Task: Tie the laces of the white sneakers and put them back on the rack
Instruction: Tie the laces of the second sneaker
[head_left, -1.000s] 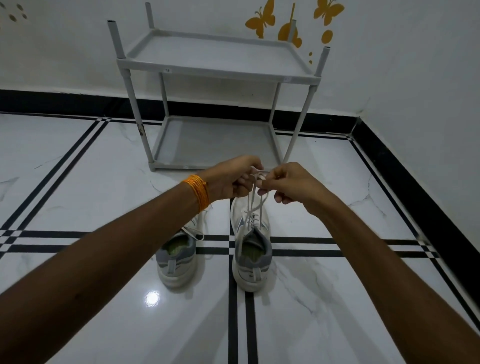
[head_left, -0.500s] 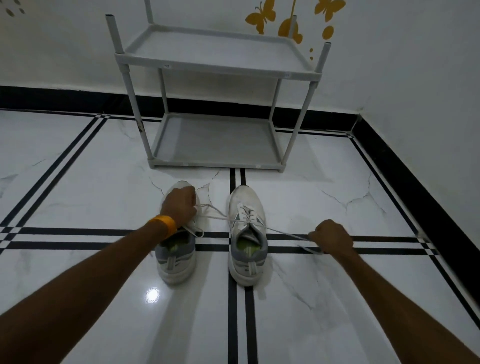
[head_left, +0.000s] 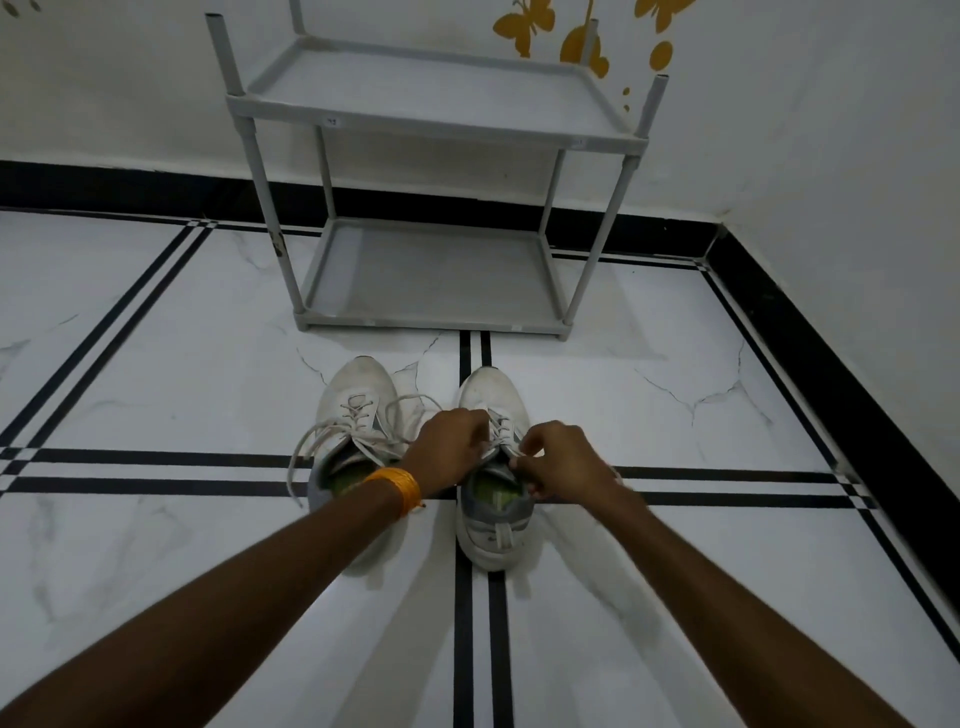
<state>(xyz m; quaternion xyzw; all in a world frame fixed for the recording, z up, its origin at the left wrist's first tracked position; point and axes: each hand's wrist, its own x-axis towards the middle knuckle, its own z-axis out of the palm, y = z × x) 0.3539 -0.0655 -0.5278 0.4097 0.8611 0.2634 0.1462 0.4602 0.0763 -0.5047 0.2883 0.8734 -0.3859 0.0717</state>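
Two white sneakers stand side by side on the marble floor (head_left: 156, 545), toes toward a grey two-shelf rack (head_left: 431, 119). The left hand (head_left: 451, 447) and right hand (head_left: 558, 460) meet over the right sneaker (head_left: 491, 535), fingers pinched closed on its laces (head_left: 500, 431). The left sneaker (head_left: 358, 389) trails loose, untied laces.

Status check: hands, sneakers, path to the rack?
Left hand and right hand both pinching laces over the right sneaker. Left sneaker laces loose on floor. Rack shelves bare, nothing between.
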